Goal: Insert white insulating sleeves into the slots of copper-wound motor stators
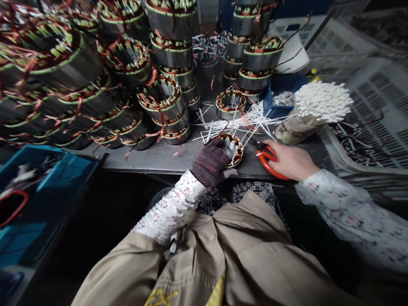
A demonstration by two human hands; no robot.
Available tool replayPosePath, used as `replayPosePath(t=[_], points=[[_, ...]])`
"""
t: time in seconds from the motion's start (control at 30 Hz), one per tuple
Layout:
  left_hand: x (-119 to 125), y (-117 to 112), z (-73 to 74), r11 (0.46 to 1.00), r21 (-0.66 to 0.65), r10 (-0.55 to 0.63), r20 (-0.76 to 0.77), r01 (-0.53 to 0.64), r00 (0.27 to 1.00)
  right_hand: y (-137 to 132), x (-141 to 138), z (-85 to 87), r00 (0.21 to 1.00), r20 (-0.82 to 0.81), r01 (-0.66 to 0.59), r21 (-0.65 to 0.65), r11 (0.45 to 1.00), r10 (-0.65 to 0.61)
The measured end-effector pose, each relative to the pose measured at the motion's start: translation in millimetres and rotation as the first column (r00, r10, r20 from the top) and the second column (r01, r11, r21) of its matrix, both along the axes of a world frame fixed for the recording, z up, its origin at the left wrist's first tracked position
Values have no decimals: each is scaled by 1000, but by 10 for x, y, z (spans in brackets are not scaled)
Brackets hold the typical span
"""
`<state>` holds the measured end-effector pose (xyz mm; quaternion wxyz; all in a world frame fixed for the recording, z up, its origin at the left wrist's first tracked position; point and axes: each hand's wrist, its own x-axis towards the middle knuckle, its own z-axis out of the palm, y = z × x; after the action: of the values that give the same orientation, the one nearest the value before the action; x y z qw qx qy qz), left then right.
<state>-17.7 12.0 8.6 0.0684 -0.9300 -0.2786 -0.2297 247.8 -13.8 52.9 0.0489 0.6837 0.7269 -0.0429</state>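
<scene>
Stator: a copper-wound motor stator (239, 154) lies flat on the bench (153, 160), bore facing up, between the hands and nearer the left.
Left hand (210, 163): in a dark knit glove, fingers closed over the stator's near rim, forearm reaching in from the near left.
Right hand (290, 160): bare, curled around red-handled scissors (266, 160) just right of the stator; the blades seem hidden, so their opening is unclear.
Around: loose white strips (236, 125) lie just beyond the stator; stacked stators (162, 97) rise farther back.

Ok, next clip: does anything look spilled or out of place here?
Loose white strips lie scattered across the metal bench, crisscrossing beside a copper-wound stator, unlike the tidy bundle at right; they look spilled, though they may be laid out.
</scene>
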Motion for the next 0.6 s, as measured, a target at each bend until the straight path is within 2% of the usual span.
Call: replayPosePath(t=[0.07, 0.13, 0.3, 0.47, 0.6], points=[[-60, 20, -1, 999, 14, -35, 5, 34, 999, -45, -49, -17, 994, -90, -59, 101, 993, 68], [-88, 32, 3, 999, 19, -40, 7, 40, 999, -40, -149, -26, 988, -83, -112, 164, 980, 127], [-91, 36, 39, 999, -2, -37, -53, 37, 998, 87, -346, 8, 988, 57, -150, 158, 976, 143], [-97, 40, 26, 999, -8, -47, -36, 47, 998, -29, -112, -20, 998, 3, -65, 128, 990, 66], [-104, 53, -12, 996, 9, -86, 19, 86, 996, -176, 27, -45, 972, -85, -207, 117, 971, 218]])
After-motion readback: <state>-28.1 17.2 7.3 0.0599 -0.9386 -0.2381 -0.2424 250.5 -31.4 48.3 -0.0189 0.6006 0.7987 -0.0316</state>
